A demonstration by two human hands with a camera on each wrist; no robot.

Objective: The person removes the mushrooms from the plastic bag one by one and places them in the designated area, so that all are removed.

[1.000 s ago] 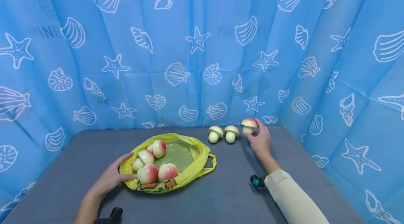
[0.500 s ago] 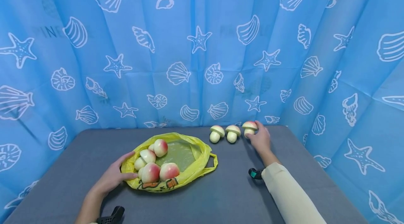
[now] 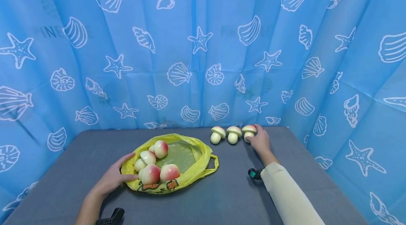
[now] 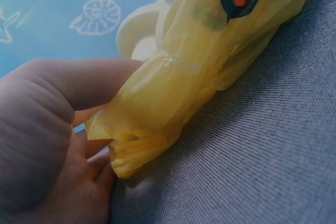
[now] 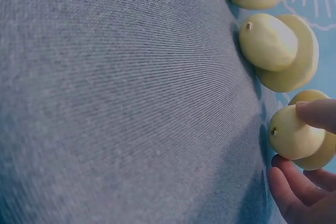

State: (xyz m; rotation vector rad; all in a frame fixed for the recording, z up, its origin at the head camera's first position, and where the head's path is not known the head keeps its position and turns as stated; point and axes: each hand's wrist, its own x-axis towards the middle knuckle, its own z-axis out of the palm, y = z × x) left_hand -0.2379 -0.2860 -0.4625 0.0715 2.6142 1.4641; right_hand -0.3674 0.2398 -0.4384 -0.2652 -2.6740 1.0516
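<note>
At the bag's left end my left hand (image 3: 111,175) holds the rim of a yellow plastic bag (image 3: 195,175), thumb at the near side and fingers at the far side. Inside the bag lie several toy mushrooms (image 3: 169,172) with pink-and-cream caps. My right hand (image 3: 260,144) has its thumb and fingers around another toy mushroom (image 3: 249,131), standing cap up at the right end of a row of three. In the right wrist view the thumb lies on that mushroom's pale stem (image 5: 294,135), with fingertips at its other side.
The other two mushrooms of the row, a left one (image 3: 217,135) and a middle one (image 3: 234,135), stand near the back edge of the grey cloth-covered table (image 3: 203,204). A blue shell-print curtain (image 3: 196,59) hangs behind. The bag's handle (image 3: 211,166) sticks out to the right.
My right hand has lowered the right mushroom to the table, slightly left and in line with the other two. My left hand keeps its place at the bag.
</note>
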